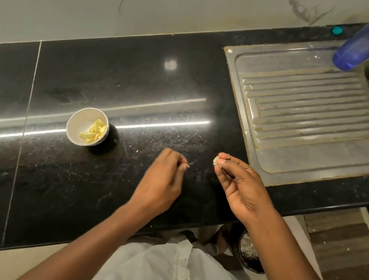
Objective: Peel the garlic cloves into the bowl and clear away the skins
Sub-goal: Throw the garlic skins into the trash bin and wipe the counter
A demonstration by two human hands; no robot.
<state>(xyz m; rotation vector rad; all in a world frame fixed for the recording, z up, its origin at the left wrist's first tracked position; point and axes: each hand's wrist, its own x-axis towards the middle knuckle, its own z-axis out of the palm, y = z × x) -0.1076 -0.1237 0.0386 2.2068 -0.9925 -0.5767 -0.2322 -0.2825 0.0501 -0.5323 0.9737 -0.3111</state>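
Skin scrap [215,161] pinched by right hand [240,189], thin sliver [188,165] by left hand [163,178]; likely gathering litter off bench [48,177].

The black polished stone counter [140,77] looked glossy; the ribbed steel drainboard [306,112] dull; the small white bowl [78,121] matt.

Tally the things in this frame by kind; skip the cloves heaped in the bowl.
Hands: 2, left hand, right hand
Garlic scraps pinched: 2, pale scrap, thin sliver
Bowl: 1
Blue bottle: 1
Sink: 1
Floor bin: 1
Total: 8
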